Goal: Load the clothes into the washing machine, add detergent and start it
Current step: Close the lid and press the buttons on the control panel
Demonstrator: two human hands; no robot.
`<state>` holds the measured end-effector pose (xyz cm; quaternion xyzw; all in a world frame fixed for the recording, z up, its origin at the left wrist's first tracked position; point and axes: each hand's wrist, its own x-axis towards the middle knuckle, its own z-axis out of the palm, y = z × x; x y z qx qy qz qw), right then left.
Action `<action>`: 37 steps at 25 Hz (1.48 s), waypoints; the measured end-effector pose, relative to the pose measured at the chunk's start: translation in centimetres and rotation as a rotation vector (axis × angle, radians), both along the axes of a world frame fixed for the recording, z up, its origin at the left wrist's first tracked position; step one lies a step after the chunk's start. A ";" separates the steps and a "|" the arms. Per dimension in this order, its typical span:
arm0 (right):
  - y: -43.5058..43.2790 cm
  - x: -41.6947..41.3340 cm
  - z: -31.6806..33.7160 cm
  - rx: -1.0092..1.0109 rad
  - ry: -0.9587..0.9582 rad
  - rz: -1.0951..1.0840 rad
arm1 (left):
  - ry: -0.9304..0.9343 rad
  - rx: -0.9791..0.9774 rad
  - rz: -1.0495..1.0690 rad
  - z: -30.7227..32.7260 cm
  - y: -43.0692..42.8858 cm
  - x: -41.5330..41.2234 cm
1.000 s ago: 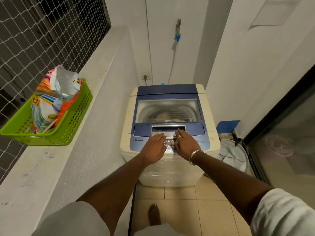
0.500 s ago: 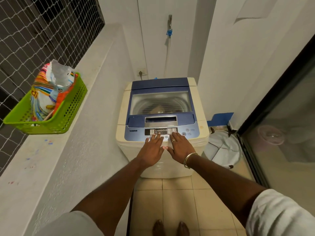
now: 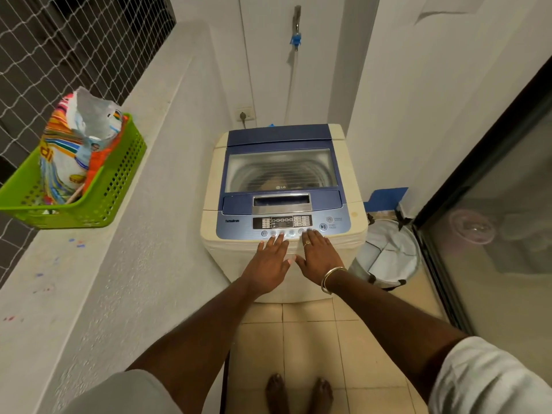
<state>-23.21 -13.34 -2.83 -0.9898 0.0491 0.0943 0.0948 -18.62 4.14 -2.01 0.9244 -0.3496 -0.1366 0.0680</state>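
A cream top-loading washing machine [image 3: 352,186] with a blue lid stands straight ahead, its lid closed. Clothes show faintly through the lid's window [image 3: 280,171]. The control panel [image 3: 282,222] with its row of round buttons runs along the front. My left hand [image 3: 270,262] lies flat, fingers spread, fingertips at the buttons' front edge. My right hand [image 3: 318,255], with a ring and a bangle, lies beside it, fingertips touching the button row. Both hands hold nothing. A colourful detergent bag [image 3: 74,150] stands open in a green basket [image 3: 119,186] on the left ledge.
A white ledge [image 3: 98,264] runs along the left under a netted window. A white laundry bag [image 3: 388,255] sits on the floor right of the machine, by a glass sliding door [image 3: 493,234]. A tap [image 3: 296,28] and a wall socket [image 3: 246,115] are behind. My bare feet stand on tiles.
Both hands have slid back from the middle of the control panel to its front edge. The view has pulled back, and both feet now show.
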 end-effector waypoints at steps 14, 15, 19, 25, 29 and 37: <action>-6.6 1.9 -1.4 -0.151 0.032 -0.063 | -0.016 -0.046 0.034 -1.0 -1.3 2.0; -7.0 2.1 -1.1 -0.192 0.012 -0.023 | -0.021 -0.056 0.033 -1.1 -1.3 2.1; -7.2 4.3 0.7 -0.241 0.024 0.081 | -0.038 -0.047 0.023 -1.8 -1.3 1.9; -7.0 5.3 3.4 -0.209 0.164 0.057 | -0.026 -0.040 0.054 0.0 -0.6 1.7; -6.3 3.3 4.1 -0.122 0.040 0.012 | -0.022 -0.031 0.050 1.3 0.0 1.7; -2.1 -0.6 2.8 -0.109 0.002 0.087 | -0.016 -0.006 0.052 1.3 1.3 -0.3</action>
